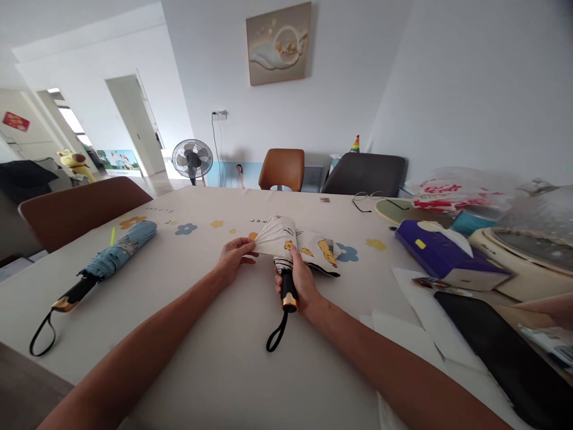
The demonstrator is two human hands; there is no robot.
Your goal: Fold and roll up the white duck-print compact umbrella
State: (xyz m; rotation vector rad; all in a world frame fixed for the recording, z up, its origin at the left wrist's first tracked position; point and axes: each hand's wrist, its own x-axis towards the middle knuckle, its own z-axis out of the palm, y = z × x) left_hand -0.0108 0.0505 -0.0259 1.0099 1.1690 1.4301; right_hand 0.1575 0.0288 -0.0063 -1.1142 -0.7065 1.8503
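Our left fingers (245,243) are pinching the white umbrella (274,234), right fingers (296,260) gripping alongside; we're seemingly folding, next needing tautness.

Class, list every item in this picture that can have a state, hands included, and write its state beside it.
White umbrella: collapsed, canopy folds loose, unwrapped
Blue umbrella: collapsed, canopy gathered, lying on the table
Left hand: pinching the white canopy's edge
Right hand: closed around the white umbrella near its handle
Eyeglasses: temples unfolded
Purple tissue box: open, white tissue showing
Fan: upright; running or not, cannot tell
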